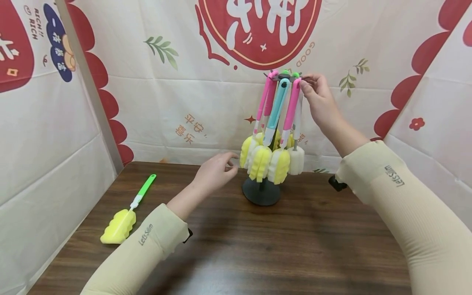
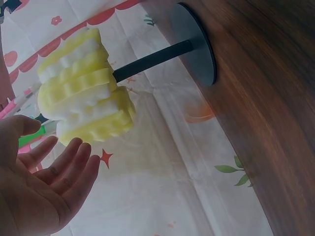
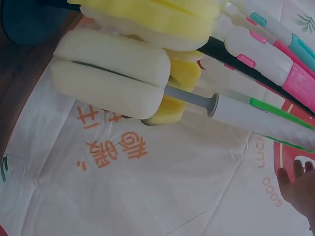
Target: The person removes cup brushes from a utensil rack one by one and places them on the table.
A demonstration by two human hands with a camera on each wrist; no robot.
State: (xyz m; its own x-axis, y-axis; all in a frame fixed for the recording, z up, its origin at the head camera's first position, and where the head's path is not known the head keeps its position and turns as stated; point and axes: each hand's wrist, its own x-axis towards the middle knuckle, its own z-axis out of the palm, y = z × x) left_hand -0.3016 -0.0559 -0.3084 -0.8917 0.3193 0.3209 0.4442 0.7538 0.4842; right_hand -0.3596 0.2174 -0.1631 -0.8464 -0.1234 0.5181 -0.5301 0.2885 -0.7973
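A black rack stand (image 1: 262, 196) holds several sponge brushes hanging by their handles, among them a turquoise one (image 1: 277, 107) and a pink one (image 1: 292, 107). At the rack's top right, my right hand (image 1: 321, 98) has its thumb and forefinger at the upper end of the white sponge brush (image 1: 296, 160). That brush hangs straight down, its plain white sponge (image 3: 110, 73) low beside the yellow ones. My left hand (image 1: 215, 170) is held left of the hanging sponges, fingers loosely bent and holding nothing. In the left wrist view its fingertips come close under the yellow-and-white sponges (image 2: 83, 88).
A green-handled brush with a yellow sponge (image 1: 119, 226) lies on the left of the wooden table (image 1: 273, 250). A printed cloth (image 1: 206, 98) hangs behind the rack, and more cloth stands at both sides.
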